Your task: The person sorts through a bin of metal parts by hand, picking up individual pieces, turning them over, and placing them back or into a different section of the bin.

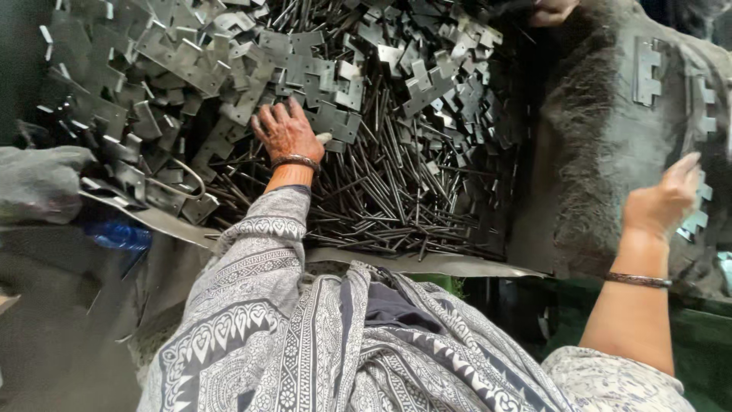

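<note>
My left hand (pixel 285 131) reaches into a big heap of grey metal hinge plates (pixel 191 69) and thin dark metal pins (pixel 381 191). Its fingers press down on the plates at the heap's middle; whether they grip one is hidden. My right hand (pixel 665 200) is lifted at the right, fingers together, against a hinge plate (pixel 698 217) lying on a dark dusty mound (pixel 587 152). More hinge plates (pixel 646 70) rest higher on that mound. A bangle circles each wrist.
A flat metal sheet (pixel 427 262) edges the heap on the near side. A dark bundle (pixel 38 183) and a blue object (pixel 118 233) lie at the left. Another person's hand (pixel 550 11) shows at the top. My patterned sleeves fill the lower view.
</note>
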